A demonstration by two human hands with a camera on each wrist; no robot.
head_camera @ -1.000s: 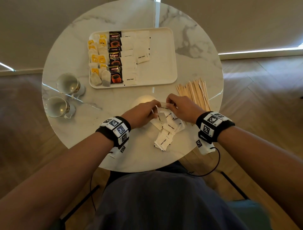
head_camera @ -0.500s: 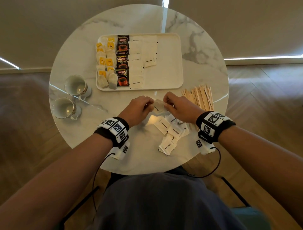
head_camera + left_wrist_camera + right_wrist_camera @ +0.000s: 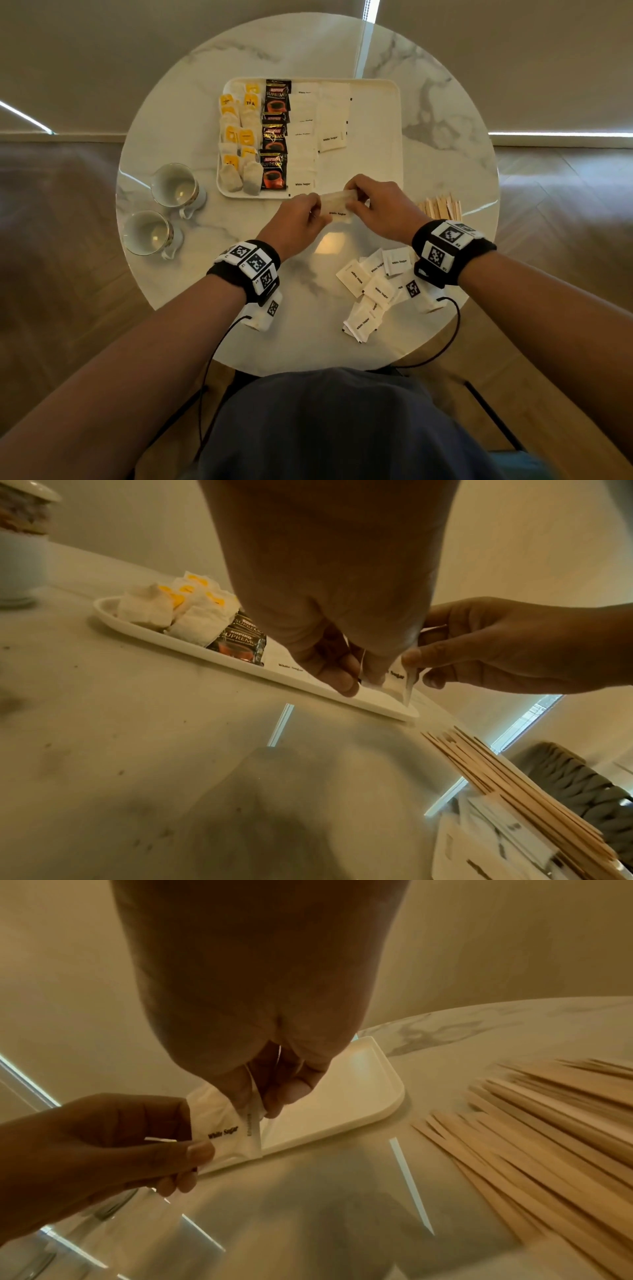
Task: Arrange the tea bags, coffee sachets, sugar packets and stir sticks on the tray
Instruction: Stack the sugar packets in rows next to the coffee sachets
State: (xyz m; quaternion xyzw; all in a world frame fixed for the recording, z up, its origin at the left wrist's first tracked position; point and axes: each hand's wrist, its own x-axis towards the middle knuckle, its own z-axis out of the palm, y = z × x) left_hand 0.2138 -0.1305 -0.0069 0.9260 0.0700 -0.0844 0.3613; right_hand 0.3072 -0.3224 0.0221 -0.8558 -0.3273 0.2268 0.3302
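Both hands hold a small stack of white sugar packets point(image 3: 337, 205) in the air just before the tray's near edge. My left hand point(image 3: 301, 219) pinches its left side, my right hand point(image 3: 373, 205) its right side. In the wrist views the sugar packets point(image 3: 226, 1131) point(image 3: 394, 674) hang between thumbs and fingers. The cream tray point(image 3: 373, 137) holds tea bags point(image 3: 239, 140) at its left, then dark coffee sachets point(image 3: 274, 137), then rows of sugar packets point(image 3: 318, 130). Loose sugar packets point(image 3: 373, 287) lie on the table under my right wrist. Wooden stir sticks point(image 3: 440, 207) lie to the right.
Two empty cups point(image 3: 174, 185) point(image 3: 147, 233) stand at the table's left. The round marble table point(image 3: 445, 109) has bare surface behind and right of the tray. The tray's right half is bare. A cable hangs from each wristband.
Both hands have lifted the sugar packets from the loose pile and carried them forward toward the tray's near edge.
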